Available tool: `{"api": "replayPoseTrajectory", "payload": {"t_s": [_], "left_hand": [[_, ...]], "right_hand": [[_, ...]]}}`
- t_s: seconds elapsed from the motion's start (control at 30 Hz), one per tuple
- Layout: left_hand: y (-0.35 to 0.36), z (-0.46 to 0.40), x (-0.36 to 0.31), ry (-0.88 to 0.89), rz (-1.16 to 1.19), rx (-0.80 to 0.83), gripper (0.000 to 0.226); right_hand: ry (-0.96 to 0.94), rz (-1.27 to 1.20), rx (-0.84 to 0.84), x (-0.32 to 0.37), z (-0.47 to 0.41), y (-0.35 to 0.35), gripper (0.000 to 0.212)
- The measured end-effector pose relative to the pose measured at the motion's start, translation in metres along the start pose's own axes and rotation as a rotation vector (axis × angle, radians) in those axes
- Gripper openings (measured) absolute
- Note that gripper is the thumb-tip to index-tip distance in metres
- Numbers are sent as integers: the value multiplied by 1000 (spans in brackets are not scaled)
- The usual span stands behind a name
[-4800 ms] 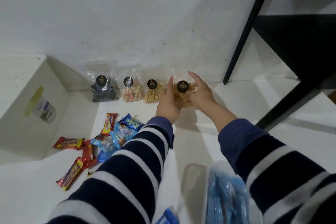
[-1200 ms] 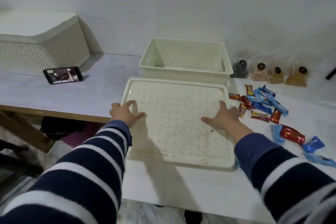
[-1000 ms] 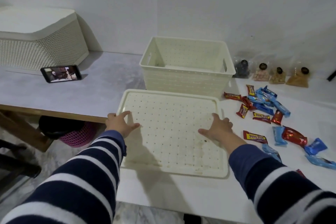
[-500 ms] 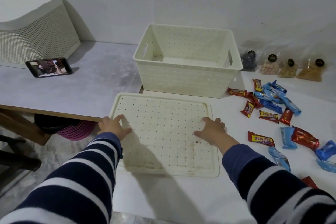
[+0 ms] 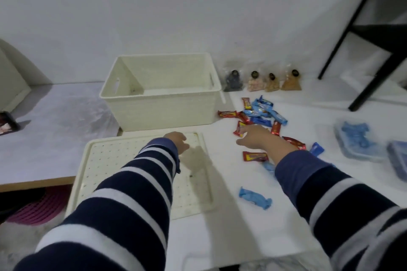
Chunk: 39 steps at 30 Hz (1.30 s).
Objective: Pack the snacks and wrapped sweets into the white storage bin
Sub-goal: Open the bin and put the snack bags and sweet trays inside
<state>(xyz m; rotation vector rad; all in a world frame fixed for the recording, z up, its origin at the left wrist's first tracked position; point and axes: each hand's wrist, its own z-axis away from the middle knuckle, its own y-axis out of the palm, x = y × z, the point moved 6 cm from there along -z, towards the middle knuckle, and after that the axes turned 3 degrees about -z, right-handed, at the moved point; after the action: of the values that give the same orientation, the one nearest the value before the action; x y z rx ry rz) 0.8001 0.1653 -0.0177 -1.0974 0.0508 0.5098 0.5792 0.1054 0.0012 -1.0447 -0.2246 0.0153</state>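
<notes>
- My left hand (image 5: 177, 139) is over the far right corner of the lid (image 5: 114, 160); the fingers look loosely curled and I see nothing in them, though the sleeve hides part of the hand.
- My right hand (image 5: 255, 137) reaches out over the near edge of the sweets (image 5: 263, 114), palm down, fingers spread and slightly bent. It hides what lies right under it, so I cannot tell whether it touches a wrapper; it grips nothing I can see.
- The bin (image 5: 160, 90) stands open at the back of the table (image 5: 220, 237), just beyond the lid. The part of its inside that I can see holds no snacks.
- The lid lies flat, holes up, between me and the bin, with its near left corner past the table edge.
- The sweets, red and blue wrappers, are scattered to the right of the bin. One red one (image 5: 255, 156) lies just by my right wrist; one blue one (image 5: 255, 197) lies alone, nearer to me, right of the lid.
- Four snack bags (image 5: 262, 81) stand in a row against the wall, right of the bin; the leftmost is dark, the others pale or tan.
- Two clear boxes (image 5: 361, 142) with blue contents sit at the far right.
- A phone (image 5: 7, 122) lies at the left edge, on the grey top.
</notes>
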Motion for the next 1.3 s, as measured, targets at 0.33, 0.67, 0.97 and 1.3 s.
{"api": "replayPoseTrajectory", "payload": {"t_s": [0.33,0.67,0.97,1.3], "left_hand": [[-6,-92,-197,262,290,-61,41],[-33,-274,-228,73,513,-365,53],[-36,-360,-233,-9,523,-499,69],[-29,-361,-224,-62,483,-614,79]], "right_hand": [[29,-79,-101,-101,-81,-88,49],[-123,-584,-249,-137,-280,-138,52],[-131,-631,-358,-140,-378,-142,85],[-111,-791,-444,-144,-376,-135,88]]}}
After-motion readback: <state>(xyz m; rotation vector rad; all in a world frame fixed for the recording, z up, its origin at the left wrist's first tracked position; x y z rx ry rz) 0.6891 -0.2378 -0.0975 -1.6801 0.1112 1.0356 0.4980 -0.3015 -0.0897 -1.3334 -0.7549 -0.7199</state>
